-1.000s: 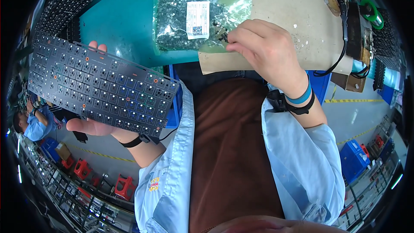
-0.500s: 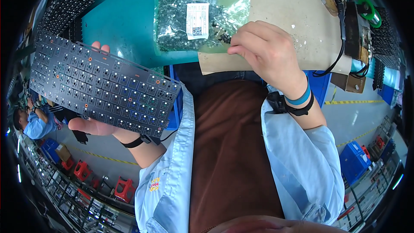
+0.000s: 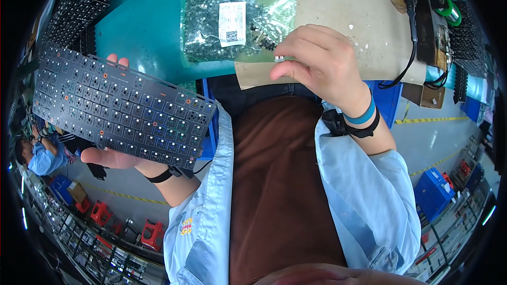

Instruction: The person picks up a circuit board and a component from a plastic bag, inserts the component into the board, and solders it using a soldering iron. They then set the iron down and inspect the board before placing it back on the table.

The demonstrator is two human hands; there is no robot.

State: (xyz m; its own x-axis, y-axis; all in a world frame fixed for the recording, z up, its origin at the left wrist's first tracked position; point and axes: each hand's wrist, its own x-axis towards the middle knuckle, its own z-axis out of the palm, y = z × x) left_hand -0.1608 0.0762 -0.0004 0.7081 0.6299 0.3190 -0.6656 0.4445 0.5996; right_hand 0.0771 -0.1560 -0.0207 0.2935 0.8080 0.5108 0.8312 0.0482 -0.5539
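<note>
L hand (image 3: pixel 120 158) holds PCB (image 3: pixel 121 107).

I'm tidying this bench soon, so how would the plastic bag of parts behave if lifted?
The plastic bag would probably sag rather than stay flat, since its film looks thin and wrinkled. Its weight may shift, as many small dark parts seem to lie loose in it. The shiny film might be slightly slippery.

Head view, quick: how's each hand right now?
Left hand: closed on the dark circuit board, holding it.
Right hand: open, thumb apart; small silvery part at its fingertips, whether gripped cannot be told.
</note>
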